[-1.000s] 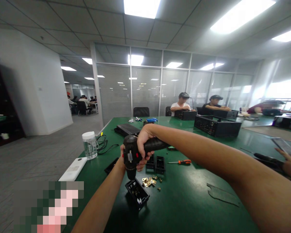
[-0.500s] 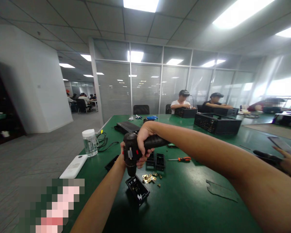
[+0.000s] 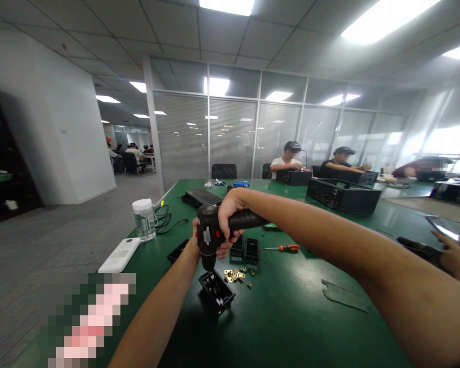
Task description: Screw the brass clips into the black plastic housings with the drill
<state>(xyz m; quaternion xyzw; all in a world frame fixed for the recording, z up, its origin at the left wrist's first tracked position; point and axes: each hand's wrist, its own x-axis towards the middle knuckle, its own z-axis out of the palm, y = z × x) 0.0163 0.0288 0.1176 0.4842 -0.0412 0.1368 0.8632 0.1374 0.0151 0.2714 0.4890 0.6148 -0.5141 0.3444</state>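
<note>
A black power drill (image 3: 208,225) is held chuck down, with its handle pointing right. My right hand (image 3: 230,212) is closed round the drill where handle meets body. My left hand (image 3: 194,239) grips the drill from the other side, partly hidden behind it. Below the chuck a small black plastic frame (image 3: 227,300) lies tilted on the green table (image 3: 276,327); whether the bit touches it I cannot tell. Small brass pieces and screws (image 3: 234,276) are heaped just right of it. Two similar black frames (image 3: 252,250) stand behind, and another (image 3: 176,251) is partly covered by my left arm.
An orange-handled screwdriver (image 3: 289,248) lies right of the frames. At left are a clear jar (image 3: 143,222), a white power bank (image 3: 119,255) and black cables (image 3: 164,220). Black cases (image 3: 343,194) stand farther back, near two co-workers. Another person's hand (image 3: 454,250) holds a phone at right.
The view has shifted slightly, so the table items appear a little higher. Both hands keep their hold on the drill, which stays over the black frame.
</note>
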